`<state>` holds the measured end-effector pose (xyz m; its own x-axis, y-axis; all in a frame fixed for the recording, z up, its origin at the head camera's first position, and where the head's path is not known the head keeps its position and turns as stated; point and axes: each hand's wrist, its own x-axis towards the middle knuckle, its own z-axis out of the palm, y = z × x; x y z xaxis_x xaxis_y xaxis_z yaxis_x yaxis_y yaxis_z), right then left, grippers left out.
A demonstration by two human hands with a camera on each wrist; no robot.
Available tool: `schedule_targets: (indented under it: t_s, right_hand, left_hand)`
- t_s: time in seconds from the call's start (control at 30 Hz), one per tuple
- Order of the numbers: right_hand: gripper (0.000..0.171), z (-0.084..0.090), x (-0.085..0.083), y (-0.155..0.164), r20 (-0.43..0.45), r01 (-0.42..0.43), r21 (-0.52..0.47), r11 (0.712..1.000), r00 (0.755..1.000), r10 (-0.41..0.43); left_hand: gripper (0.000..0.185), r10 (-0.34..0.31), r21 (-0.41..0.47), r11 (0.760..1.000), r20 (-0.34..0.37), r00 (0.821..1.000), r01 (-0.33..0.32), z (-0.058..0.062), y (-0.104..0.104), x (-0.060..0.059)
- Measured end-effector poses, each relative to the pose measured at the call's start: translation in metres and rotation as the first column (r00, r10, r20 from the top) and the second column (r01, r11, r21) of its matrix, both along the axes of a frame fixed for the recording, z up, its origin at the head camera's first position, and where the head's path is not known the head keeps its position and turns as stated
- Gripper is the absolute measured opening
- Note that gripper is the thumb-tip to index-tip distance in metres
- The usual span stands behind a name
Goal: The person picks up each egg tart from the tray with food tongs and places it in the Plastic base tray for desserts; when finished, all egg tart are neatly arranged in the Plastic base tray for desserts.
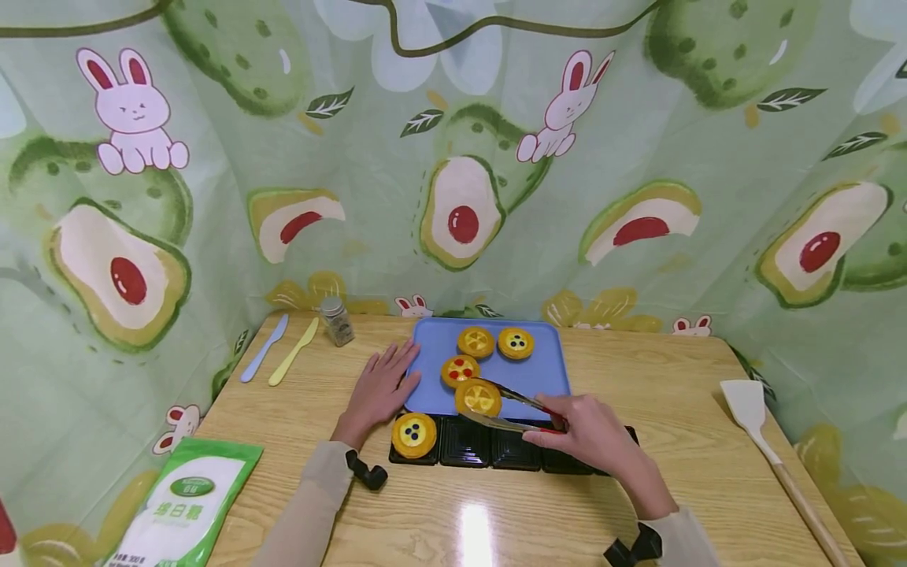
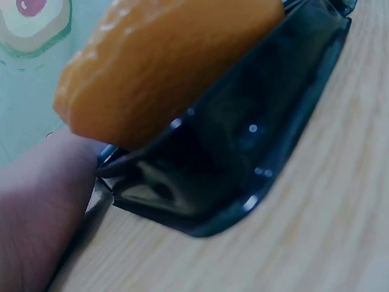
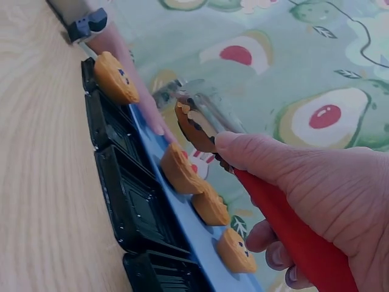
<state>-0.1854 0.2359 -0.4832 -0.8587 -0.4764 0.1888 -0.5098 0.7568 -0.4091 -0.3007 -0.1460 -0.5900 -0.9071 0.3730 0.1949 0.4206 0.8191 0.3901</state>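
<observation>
My right hand (image 1: 591,431) grips red-handled tongs (image 3: 285,225), whose metal tips hold an egg tart (image 1: 478,399) with yellow fruit pieces above the front of the blue tray (image 1: 434,339). On the tray sit a tart with red dots (image 1: 460,370), another with yellow pieces (image 1: 475,342) and one with blue dots (image 1: 516,343). My left hand (image 1: 379,386) rests with straight fingers at the tray's left edge. Just in front of the tray lies a row of black square cups (image 1: 464,442); the leftmost bears a blue-dotted tart (image 1: 414,435), seen close in the left wrist view.
A blue knife (image 1: 265,348), a yellow knife (image 1: 294,352) and a small shaker jar (image 1: 336,321) are at the back left. A green-white bag (image 1: 186,504) lies at the front left. Along the right edge stretches a white spatula (image 1: 751,409) with a wooden handle.
</observation>
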Motion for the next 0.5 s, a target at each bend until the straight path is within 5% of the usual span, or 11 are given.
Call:
schedule_targets:
  t_s: [0.5]
  right_hand:
    - [0.036,-0.011,0.002,-0.012,0.035,-0.099,-0.008,0.995,0.994,0.099]
  left_hand:
    - [0.063,-0.014,-0.011,1.0,0.001,1.0,0.014,0.007,0.001,0.001]
